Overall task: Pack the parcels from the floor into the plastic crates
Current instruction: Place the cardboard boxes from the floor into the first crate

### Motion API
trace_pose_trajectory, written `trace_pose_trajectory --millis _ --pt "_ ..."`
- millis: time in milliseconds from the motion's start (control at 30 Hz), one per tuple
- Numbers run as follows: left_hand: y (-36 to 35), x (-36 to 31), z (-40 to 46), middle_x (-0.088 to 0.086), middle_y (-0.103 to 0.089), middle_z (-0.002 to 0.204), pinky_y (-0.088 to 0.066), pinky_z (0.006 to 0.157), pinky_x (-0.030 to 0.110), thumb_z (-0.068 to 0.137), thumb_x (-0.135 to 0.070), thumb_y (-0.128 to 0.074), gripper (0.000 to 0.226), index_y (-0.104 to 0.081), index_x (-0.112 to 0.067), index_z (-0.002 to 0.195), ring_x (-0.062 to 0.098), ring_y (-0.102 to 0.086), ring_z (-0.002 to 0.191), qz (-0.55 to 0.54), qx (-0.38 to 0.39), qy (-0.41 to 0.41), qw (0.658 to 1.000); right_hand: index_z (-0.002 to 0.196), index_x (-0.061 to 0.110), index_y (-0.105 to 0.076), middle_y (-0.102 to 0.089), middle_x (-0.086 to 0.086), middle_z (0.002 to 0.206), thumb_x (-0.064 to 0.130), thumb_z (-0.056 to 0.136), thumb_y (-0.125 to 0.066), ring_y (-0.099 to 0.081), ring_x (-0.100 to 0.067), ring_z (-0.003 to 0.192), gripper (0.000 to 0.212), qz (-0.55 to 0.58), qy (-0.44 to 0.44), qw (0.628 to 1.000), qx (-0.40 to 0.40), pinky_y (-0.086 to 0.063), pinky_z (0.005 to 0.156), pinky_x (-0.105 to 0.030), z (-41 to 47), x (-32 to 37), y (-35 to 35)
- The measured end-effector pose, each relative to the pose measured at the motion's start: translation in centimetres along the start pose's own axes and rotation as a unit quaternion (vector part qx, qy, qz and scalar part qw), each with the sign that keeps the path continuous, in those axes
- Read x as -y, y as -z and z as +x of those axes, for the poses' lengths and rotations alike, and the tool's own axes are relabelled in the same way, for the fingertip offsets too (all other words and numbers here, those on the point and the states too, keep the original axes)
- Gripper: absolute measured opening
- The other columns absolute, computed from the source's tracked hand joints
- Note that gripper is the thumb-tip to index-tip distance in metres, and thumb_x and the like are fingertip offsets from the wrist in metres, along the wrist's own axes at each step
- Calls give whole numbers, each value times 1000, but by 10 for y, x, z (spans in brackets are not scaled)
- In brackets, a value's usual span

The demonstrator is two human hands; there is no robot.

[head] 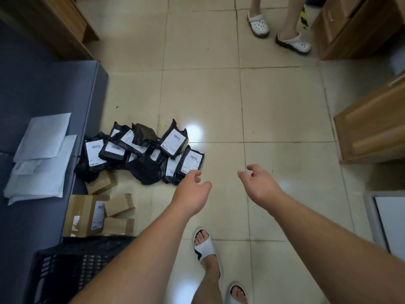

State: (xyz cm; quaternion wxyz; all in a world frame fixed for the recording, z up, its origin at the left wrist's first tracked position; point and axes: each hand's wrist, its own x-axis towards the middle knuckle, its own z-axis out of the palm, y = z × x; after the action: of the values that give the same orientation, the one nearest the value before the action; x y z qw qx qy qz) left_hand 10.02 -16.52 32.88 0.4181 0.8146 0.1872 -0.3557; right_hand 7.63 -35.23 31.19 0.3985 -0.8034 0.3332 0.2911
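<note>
Black plastic mailer parcels [142, 152] with white labels lie heaped on the tiled floor [285, 110], pressed against the edge of a grey sofa [43, 88]. Just nearer the camera, several brown cardboard boxes [98, 213] sit on the floor between that heap and a black plastic crate [72, 266], whose latticed wall shows at the lower left. White padded envelopes [39, 159] rest in a stack on the sofa seat.

Both arms reach forward above the floor. The left hand [192, 191] hovers just beside the nearest black parcel, its fingers loosely curled and holding nothing. The right hand [260, 183] hangs well apart from the parcels over bare tile, fingers relaxed and slightly spread, also holding nothing.

The person's feet in white slides [206, 246] stand below the arms. Another person's feet in white clogs [258, 24] stand at the top, near wooden cabinets [355, 27].
</note>
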Motion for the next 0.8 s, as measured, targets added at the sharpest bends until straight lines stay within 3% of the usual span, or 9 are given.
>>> trace_pose_trajectory --millis 267,333,433,567,733,800 --pt "40 -45 53 -11 -54 139 -47 82 29 95 -31 -57 51 -47 -31 145 15 -58 114 -23 -24 8 999 151 22 -40 -45 -10 151 49 100 -44 -50 -30 130 58 -21 22 999 9 -37 97 -34 48 67 6" --pt "45 -48 63 -11 -55 138 -51 84 30 94 -32 -57 51 -48 -31 144 17 -62 112 -43 -29 21 998 151 21 -40 -45 -10 151 48 100 -45 -50 -29 131 58 -28 27 999 20 -38 102 -35 62 79 0" --pt "52 -48 76 -10 -55 137 -45 73 23 95 -30 -58 50 -48 -31 144 13 -58 111 -74 -47 47 995 151 20 -40 -45 -9 152 49 100 -46 -50 -28 132 59 -48 41 997 52 -39 107 -37 80 96 -14" --pt "69 -41 87 -10 -56 135 -46 86 28 95 -32 -58 50 -48 -31 144 14 -57 112 -122 -93 101 983 151 20 -40 -45 -9 152 48 100 -46 -50 -27 132 58 -93 64 989 99 -38 104 -35 97 122 -28" --pt "94 -18 82 -7 -60 130 -44 81 27 94 -30 -61 43 -53 -30 137 15 -59 106 -226 -147 160 950 151 22 -40 -45 -7 151 49 100 -46 -53 -25 127 58 -167 112 969 143 -39 93 -30 103 162 -49" --pt "105 -2 76 -6 -59 129 -44 82 28 95 -29 -61 42 -53 -29 136 16 -58 106 -255 -165 175 937 151 22 -40 -45 -7 151 48 100 -46 -53 -25 126 58 -198 132 958 157 -40 95 -31 101 178 -66"
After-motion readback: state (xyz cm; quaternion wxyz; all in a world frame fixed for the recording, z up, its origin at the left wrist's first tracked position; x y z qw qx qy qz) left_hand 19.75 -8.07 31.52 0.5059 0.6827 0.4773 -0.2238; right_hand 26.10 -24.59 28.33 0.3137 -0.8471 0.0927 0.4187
